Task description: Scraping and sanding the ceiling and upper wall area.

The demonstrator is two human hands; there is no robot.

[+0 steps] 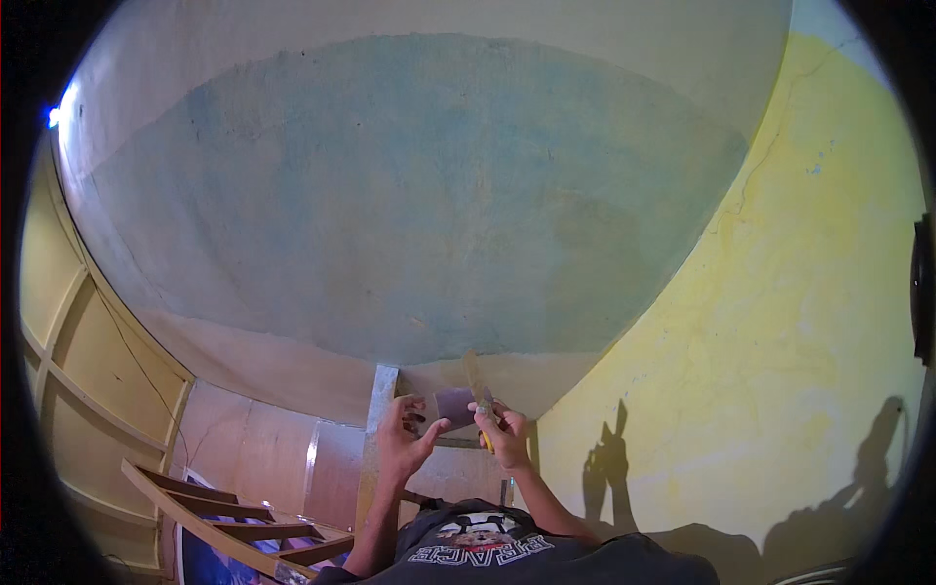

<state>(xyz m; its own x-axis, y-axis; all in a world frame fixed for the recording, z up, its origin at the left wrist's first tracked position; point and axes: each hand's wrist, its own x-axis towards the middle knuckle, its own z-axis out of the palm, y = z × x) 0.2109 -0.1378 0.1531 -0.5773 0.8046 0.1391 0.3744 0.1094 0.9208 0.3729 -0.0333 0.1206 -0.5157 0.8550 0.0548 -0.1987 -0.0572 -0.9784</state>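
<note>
My right hand [504, 436] grips a scraper [474, 375] that looks like a narrow putty knife. Its blade points up and a bit of yellow handle shows below my fingers. A purplish-brown piece of sandpaper [453, 406] sits beside the blade, its right edge at my right fingers; it looks held there too. Just left of the sheet, my left hand [398, 439] is raised with curved fingers and the thumb apart, its thumb tip close to the sheet's lower left edge. Whether that thumb touches the sheet, I cannot tell.
Above and ahead spreads a pale surface with a large blue-grey patch [419, 195]. A cracked yellow wall [760, 341] rises on the right, with shadows on it. A brown wooden ladder [210, 526] leans at lower left, near a panelled wall [107, 366]. A bright lamp [54, 117] glows far left.
</note>
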